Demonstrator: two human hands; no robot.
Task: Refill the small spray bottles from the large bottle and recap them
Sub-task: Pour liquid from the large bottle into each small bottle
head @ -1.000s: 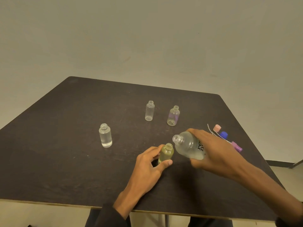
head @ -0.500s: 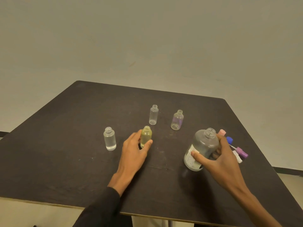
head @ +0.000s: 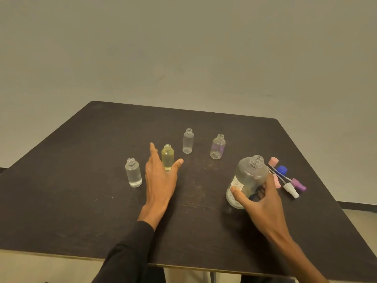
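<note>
1. We see a dark table with rounded far corners; its near edge runs below both forearms and its right edge slants close by the caps.
2. The widest bare room lies across the far half and the left side; a clear strip also runs between the 2 hands.
3. The left hand is spread, fingers apart, gripping nothing. The yellow bottle stands upright in the gap between its forefinger and thumb; we cannot tell whether skin touches it.
4. The right hand is closed on the big bottle, thumb across the white label, fingers behind. That bottle stands on the table, uncapped and leaning slightly left.
5. A clear bottle holding some liquid stands just left of the left hand.
6. Another clear bottle and a purple-tinted bottle stand further back, apart from each other. All 4 small bottles are uncapped, with threaded necks.
7. Just right of the big bottle lie loose spray tops: a pink cap, a blue cap, a purple sprayer and a white sprayer, with thin dip tubes trailing back.
8. The tabletop is matte and scuffed, with pale marks at its middle. Behind it is a plain pale wall, with a dark skirting at right.
9. A dark sleeve covers the left forearm.
</note>
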